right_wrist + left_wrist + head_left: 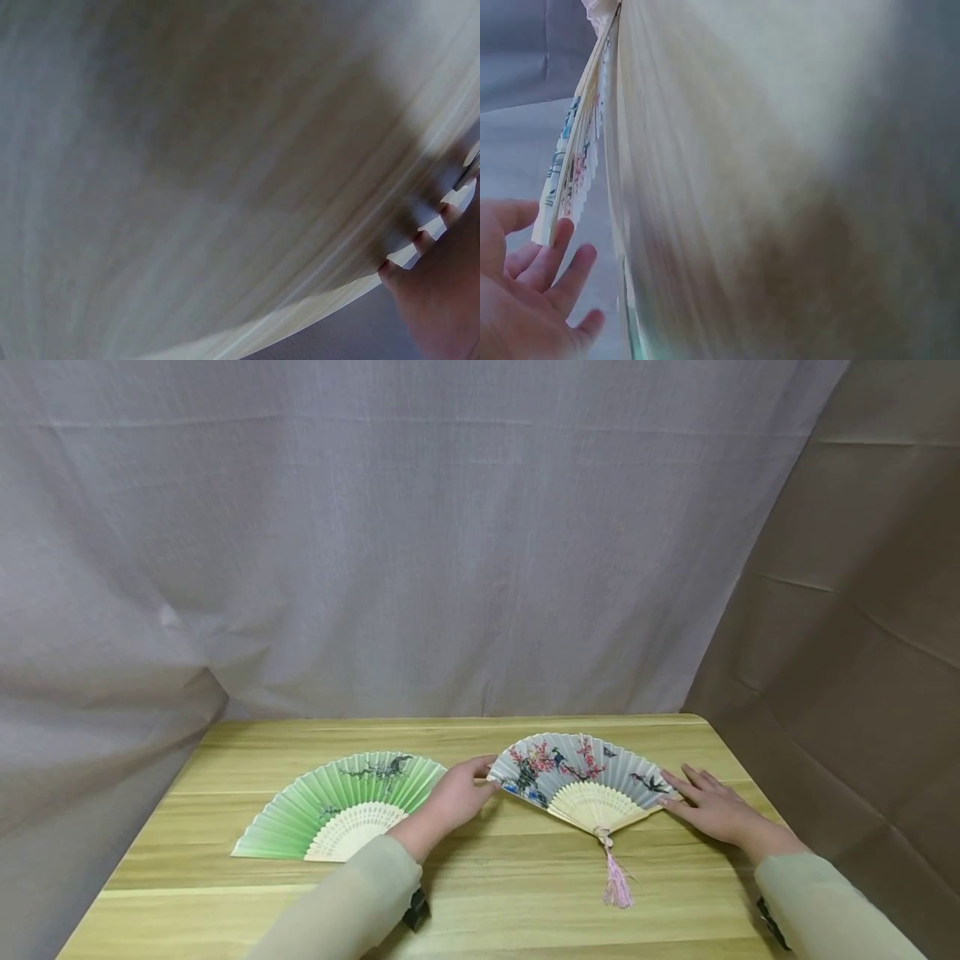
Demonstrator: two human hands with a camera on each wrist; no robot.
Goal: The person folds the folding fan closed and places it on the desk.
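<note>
Between the hands, head view: an unfolded grey paper fan with painted red blossoms and pale bamboo ribs (581, 777) lies flat on the light wooden table (517, 877), its pink tassel (617, 883) trailing toward the person.
Left hand (453, 799), head view: fingers extended and relaxed, fingertips touching the grey fan's left edge; nothing is gripped.
Right hand (716, 810), head view: flat on the table, fingers straight and spread, fingertips at the fan's right guard stick.
Beyond the left hand's outer side: an unfolded green paper fan with an ink-branch painting (345, 810), lying flat, partly under the left wrist.
Left wrist view: open palm with loosely extended fingers (551, 255) against the grey fan's edge (574, 161); table blurred.
Right wrist view: straight fingertips (420, 240) pressed on the blurred tabletop; fan not clearly seen.
</note>
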